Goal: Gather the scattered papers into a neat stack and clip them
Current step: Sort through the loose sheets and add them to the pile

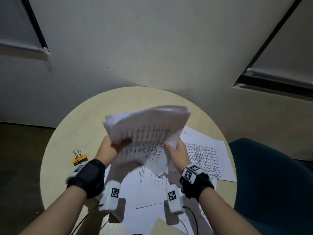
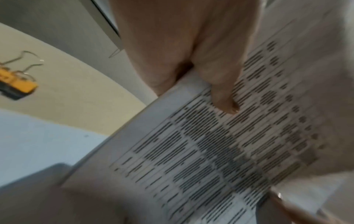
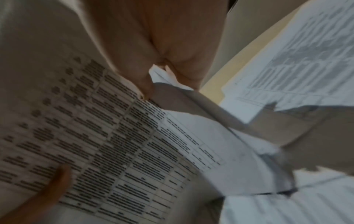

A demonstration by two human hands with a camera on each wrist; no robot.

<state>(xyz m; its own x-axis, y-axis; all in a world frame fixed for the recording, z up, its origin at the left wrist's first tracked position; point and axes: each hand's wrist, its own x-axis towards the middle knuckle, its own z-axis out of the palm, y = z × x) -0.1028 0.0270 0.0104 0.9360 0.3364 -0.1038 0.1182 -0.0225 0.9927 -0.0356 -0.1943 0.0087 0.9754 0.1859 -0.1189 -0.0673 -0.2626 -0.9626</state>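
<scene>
A bundle of printed white papers (image 1: 145,136) is held up above the round table (image 1: 71,133), bent and uneven. My left hand (image 1: 112,146) grips its left edge, thumb on the printed face (image 2: 226,97). My right hand (image 1: 176,150) grips its right edge, thumb on top (image 3: 141,81). More loose sheets (image 1: 205,153) lie on the table at the right and below the bundle (image 1: 149,189). A yellow and black binder clip (image 1: 79,158) lies on the table to the left of my left wrist, seen also in the left wrist view (image 2: 17,81).
A dark teal chair (image 1: 271,180) stands at the right of the table. A pale wall (image 1: 152,48) rises behind it. Cables (image 1: 191,216) hang from the wrist cameras over the table's near edge.
</scene>
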